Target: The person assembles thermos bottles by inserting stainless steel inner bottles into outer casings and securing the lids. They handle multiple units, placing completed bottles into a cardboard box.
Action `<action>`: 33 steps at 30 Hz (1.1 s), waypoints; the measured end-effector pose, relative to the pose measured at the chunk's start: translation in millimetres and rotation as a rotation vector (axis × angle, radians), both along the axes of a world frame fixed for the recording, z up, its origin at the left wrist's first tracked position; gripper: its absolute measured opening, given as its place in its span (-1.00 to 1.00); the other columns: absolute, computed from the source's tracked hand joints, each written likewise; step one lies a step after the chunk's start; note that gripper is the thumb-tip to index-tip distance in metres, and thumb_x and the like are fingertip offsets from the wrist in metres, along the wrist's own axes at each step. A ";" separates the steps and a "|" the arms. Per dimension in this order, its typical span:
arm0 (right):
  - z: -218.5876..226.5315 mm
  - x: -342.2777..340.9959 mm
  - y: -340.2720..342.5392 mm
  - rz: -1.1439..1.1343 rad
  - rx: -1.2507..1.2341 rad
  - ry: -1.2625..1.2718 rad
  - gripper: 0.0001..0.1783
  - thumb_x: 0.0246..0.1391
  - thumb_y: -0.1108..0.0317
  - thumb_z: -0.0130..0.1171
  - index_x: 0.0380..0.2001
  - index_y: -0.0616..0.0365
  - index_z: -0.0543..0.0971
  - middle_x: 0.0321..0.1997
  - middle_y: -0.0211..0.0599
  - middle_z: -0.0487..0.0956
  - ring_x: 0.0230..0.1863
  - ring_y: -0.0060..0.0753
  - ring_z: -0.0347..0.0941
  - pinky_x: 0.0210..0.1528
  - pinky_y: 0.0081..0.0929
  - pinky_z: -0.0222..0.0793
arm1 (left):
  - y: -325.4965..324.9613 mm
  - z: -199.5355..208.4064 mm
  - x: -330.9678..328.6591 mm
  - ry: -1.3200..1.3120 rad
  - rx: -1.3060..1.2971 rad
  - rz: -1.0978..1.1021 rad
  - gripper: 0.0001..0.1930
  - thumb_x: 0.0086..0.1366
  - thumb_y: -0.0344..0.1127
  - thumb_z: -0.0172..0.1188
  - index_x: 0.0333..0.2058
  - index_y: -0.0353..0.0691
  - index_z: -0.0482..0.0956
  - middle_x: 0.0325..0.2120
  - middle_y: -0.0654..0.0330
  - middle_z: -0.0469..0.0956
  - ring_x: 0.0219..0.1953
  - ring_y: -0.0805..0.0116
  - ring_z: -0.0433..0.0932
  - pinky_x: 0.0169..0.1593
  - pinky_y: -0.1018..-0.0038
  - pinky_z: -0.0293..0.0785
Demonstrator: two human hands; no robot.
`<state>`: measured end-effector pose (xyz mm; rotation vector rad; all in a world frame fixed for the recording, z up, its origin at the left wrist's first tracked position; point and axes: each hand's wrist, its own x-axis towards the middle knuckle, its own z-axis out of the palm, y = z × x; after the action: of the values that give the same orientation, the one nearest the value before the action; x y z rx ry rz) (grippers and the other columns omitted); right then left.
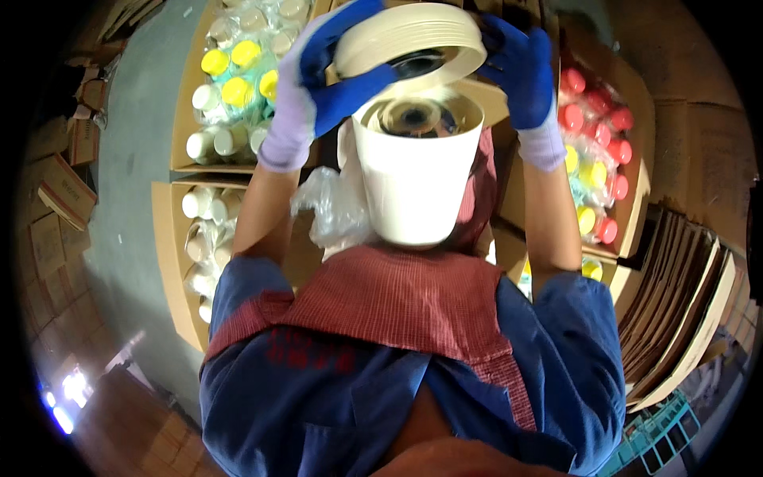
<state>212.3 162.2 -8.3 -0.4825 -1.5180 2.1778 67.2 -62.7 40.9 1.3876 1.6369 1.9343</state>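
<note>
Above a white bucket-shaped container (415, 187), my two gloved hands hold a cream round lid (409, 36) with a ridged rim, tilted so part of its dark underside shows. My left hand (330, 83) grips the lid's left side, its thumb stretched along the near lower edge. At the right edge is my right hand (517, 67), its fingers bent around the rim and partly hidden behind it. Inside the open container, dark round parts (415, 119) are visible. The lid is apart from the container's mouth at the back; contact at the front cannot be made out.
Crumpled clear plastic (334, 208) lies left of the container. Cartons of white- and yellow-capped bottles (230, 87) stand at the left, red- and yellow-capped bottles (596, 143) at the right. Flattened cardboard (675, 302) is stacked at the right, above a teal crate (656, 437).
</note>
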 end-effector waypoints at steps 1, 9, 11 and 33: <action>-18.5 3.2 -9.9 0.040 0.137 0.052 -0.34 0.31 -0.14 -0.25 0.11 0.24 0.38 0.05 -0.13 0.50 0.04 -0.28 0.45 0.09 -0.43 0.35 | 2.2 -2.6 5.4 -0.071 -0.013 -0.098 -0.51 0.16 -0.49 0.28 0.10 -0.33 0.43 -0.10 0.18 0.53 -0.08 0.38 0.51 0.00 0.50 0.45; -36.4 -2.0 -28.5 0.340 -0.558 0.163 -0.52 0.35 0.10 -0.23 -0.13 0.29 0.53 -0.12 -0.17 0.61 -0.11 -0.35 0.53 0.04 -0.47 0.41 | 4.7 3.5 5.1 0.236 -0.081 -0.266 -0.61 0.01 -0.37 0.39 -0.11 -0.21 0.64 -0.11 0.11 0.60 0.00 0.16 0.48 0.06 0.34 0.41; -35.8 -7.8 -33.3 0.311 -0.606 0.172 -0.54 0.34 0.09 -0.20 -0.12 0.26 0.54 -0.13 -0.16 0.62 -0.13 -0.33 0.55 0.01 -0.45 0.45 | 3.2 2.3 10.2 0.214 -0.155 -0.230 -0.62 0.03 -0.36 0.39 -0.12 -0.19 0.64 -0.11 0.10 0.60 0.00 0.13 0.50 0.07 0.31 0.42; -0.5 20.5 -23.8 -0.020 0.022 0.320 -0.42 0.40 0.07 -0.39 0.04 0.32 0.47 0.00 -0.08 0.57 0.02 -0.33 0.48 0.18 -0.47 0.28 | -51.2 -45.7 -54.9 0.041 -0.248 -0.091 -0.38 0.40 0.00 -0.11 0.29 -0.29 0.15 0.26 -0.04 0.22 0.34 0.11 0.12 0.37 0.25 -0.09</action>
<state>232.8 138.4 -8.8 -0.1321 -1.3541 2.0998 12.3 -114.0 -4.8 1.3839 1.7308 1.6006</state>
